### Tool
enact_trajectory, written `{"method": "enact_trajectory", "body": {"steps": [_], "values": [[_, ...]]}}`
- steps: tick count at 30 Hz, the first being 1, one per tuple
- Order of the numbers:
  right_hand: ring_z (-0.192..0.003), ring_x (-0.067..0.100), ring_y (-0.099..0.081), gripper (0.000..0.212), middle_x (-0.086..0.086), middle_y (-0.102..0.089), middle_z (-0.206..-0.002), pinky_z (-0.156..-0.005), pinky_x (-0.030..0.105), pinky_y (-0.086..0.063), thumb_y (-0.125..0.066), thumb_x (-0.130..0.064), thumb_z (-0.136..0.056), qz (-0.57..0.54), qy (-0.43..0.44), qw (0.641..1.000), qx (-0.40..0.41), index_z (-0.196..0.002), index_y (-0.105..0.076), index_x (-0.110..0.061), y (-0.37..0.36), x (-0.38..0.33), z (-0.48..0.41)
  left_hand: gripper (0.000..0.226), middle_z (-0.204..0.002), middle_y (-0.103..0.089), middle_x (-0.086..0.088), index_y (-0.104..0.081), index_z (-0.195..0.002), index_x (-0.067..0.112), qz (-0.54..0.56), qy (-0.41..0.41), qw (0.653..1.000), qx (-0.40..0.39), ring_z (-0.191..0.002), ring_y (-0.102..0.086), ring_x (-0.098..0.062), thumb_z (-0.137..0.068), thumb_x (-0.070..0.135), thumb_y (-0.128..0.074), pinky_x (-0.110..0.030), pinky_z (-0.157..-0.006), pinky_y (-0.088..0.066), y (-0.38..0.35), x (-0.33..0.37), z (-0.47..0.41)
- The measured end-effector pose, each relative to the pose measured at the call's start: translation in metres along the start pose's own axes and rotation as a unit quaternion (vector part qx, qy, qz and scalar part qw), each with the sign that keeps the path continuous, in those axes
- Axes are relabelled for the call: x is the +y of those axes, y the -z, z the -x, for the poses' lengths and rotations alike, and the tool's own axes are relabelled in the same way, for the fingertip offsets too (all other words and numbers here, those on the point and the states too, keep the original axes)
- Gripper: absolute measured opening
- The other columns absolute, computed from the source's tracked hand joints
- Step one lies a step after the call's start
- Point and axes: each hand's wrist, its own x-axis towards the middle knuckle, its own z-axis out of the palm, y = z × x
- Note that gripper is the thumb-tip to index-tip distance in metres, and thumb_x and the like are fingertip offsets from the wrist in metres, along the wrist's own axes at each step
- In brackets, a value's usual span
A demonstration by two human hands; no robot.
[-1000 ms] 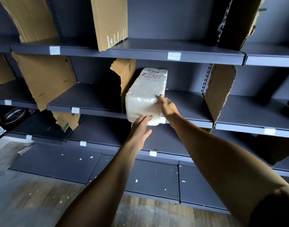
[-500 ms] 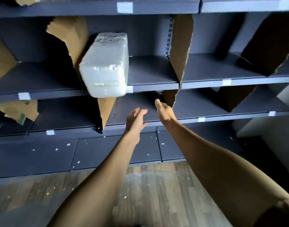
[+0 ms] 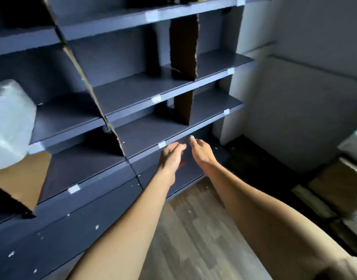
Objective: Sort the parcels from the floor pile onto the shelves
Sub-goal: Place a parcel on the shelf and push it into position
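A white plastic-wrapped parcel [image 3: 10,122] lies on a dark grey shelf [image 3: 133,87] at the far left, its front end overhanging the shelf edge. My left hand [image 3: 170,158] and my right hand [image 3: 201,151] hover side by side in front of the lower shelf edge, well to the right of the parcel. Both hands hold nothing and their fingers are loosely relaxed. Blurred parcels and boxes [image 3: 339,178] lie on the floor at the right edge.
Torn cardboard dividers [image 3: 183,45] stand upright between shelf compartments, and another cardboard divider [image 3: 22,178] hangs below the parcel. White label tags [image 3: 156,99] mark the shelf fronts. A pale wall [image 3: 295,98] closes the right side. Wood-look floor [image 3: 193,229] lies under my arms.
My hands have let go of the white parcel, which stays on the shelf. The view has swung right, so the parcel now sits at the far left and the floor pile appears.
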Motion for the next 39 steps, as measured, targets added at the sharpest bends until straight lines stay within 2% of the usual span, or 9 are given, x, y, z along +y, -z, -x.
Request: {"method": "enact_trajectory", "body": {"steps": [6, 10, 15, 20, 24, 27, 30, 35, 39], "values": [[-0.105, 0.027, -0.068, 0.049, 0.007, -0.073, -0.107, -0.093, 0.039, -0.052, -0.043, -0.051, -0.107, -0.035, -0.033, 0.993, 0.104, -0.105, -0.07, -0.01, 0.181, 0.055, 0.006, 0.031, -0.119, -0.064, -0.001, -0.059, -0.133, 0.013, -0.07, -0.005, 0.987, -0.143, -0.099, -0.062, -0.009, -0.102, 0.016, -0.061, -0.038, -0.098, -0.053, -0.186, -0.015, 0.033], [-0.114, 0.023, -0.063, 0.053, 0.002, -0.067, -0.121, -0.103, 0.039, -0.048, -0.042, -0.053, -0.107, -0.065, -0.067, 0.976, 0.194, -0.131, -0.064, -0.011, 0.301, 0.09, 0.025, 0.052, -0.144, -0.057, -0.002, -0.049, -0.15, 0.013, -0.124, -0.018, 0.962, -0.241, -0.121, -0.058, -0.015, -0.101, 0.024, -0.062, -0.041, -0.106, -0.053, -0.302, -0.034, 0.056], [-0.114, 0.025, -0.065, 0.05, 0.0, -0.064, -0.112, -0.108, 0.045, -0.048, -0.043, -0.054, -0.107, -0.107, -0.112, 0.938, 0.31, -0.124, -0.064, -0.011, 0.421, 0.142, 0.049, 0.051, -0.141, -0.058, -0.003, -0.049, -0.149, 0.013, -0.171, -0.01, 0.924, -0.343, -0.117, -0.057, -0.015, -0.101, 0.026, -0.062, -0.042, -0.105, -0.053, -0.424, -0.061, 0.089], [-0.111, 0.026, -0.064, 0.05, 0.005, -0.067, -0.111, -0.104, 0.048, -0.048, -0.044, -0.053, -0.106, -0.122, -0.149, 0.904, 0.383, -0.117, -0.067, -0.011, 0.509, 0.185, 0.055, 0.051, -0.125, -0.064, -0.004, -0.051, -0.147, 0.012, -0.211, -0.001, 0.891, -0.402, -0.093, -0.06, -0.008, -0.1, 0.027, -0.063, -0.046, -0.106, -0.053, -0.527, -0.091, 0.086], [-0.117, 0.029, -0.063, 0.065, 0.008, -0.068, -0.125, -0.107, 0.051, -0.049, -0.043, -0.064, -0.1, -0.132, -0.19, 0.879, 0.417, -0.128, -0.066, -0.01, 0.572, 0.227, 0.023, 0.054, -0.139, -0.061, -0.009, -0.053, -0.147, 0.012, -0.235, 0.006, 0.881, -0.411, -0.127, -0.057, -0.02, -0.097, 0.029, -0.066, -0.047, -0.112, -0.048, -0.603, -0.111, 0.044], [-0.119, 0.028, -0.061, 0.056, 0.009, -0.063, -0.125, -0.11, 0.05, -0.046, -0.044, -0.053, -0.107, -0.144, -0.213, 0.868, 0.426, -0.132, -0.061, -0.006, 0.614, 0.244, -0.014, 0.053, -0.145, -0.057, -0.007, -0.054, -0.146, 0.012, -0.255, 0.018, 0.883, -0.394, -0.132, -0.054, -0.025, -0.097, 0.03, -0.065, -0.046, -0.115, -0.044, -0.66, -0.121, 0.0], [-0.118, 0.027, -0.059, 0.052, 0.011, -0.062, -0.128, -0.108, 0.048, -0.047, -0.044, -0.047, -0.108, -0.127, -0.242, 0.867, 0.417, -0.134, -0.06, -0.005, 0.653, 0.257, -0.057, 0.057, -0.154, -0.047, -0.005, -0.045, -0.153, 0.013, -0.276, 0.042, 0.883, -0.377, -0.14, -0.046, -0.026, -0.101, 0.031, -0.061, -0.031, -0.109, -0.036, -0.711, -0.125, -0.047], [-0.142, 0.028, -0.045, 0.064, 0.012, -0.044, -0.16, -0.113, 0.041, -0.038, -0.049, -0.043, -0.107, -0.092, -0.281, 0.874, 0.386, -0.158, -0.037, -0.007, 0.696, 0.274, -0.121, 0.068, -0.162, -0.034, -0.007, -0.029, -0.16, 0.015, -0.293, 0.068, 0.897, -0.324, -0.144, -0.038, -0.027, -0.102, 0.032, -0.059, -0.031, -0.099, -0.031, -0.775, -0.128, -0.117], [-0.122, 0.022, -0.051, 0.057, 0.002, -0.051, -0.136, -0.102, 0.036, -0.041, -0.054, -0.03, -0.106, -0.105, -0.312, 0.865, 0.379, -0.154, -0.036, -0.006, 0.719, 0.294, -0.149, 0.068, -0.162, -0.036, -0.006, -0.031, -0.16, 0.017, -0.31, 0.098, 0.892, -0.313, -0.144, -0.039, -0.027, -0.102, 0.037, -0.059, -0.032, -0.099, -0.031, -0.806, -0.133, -0.147]]}}
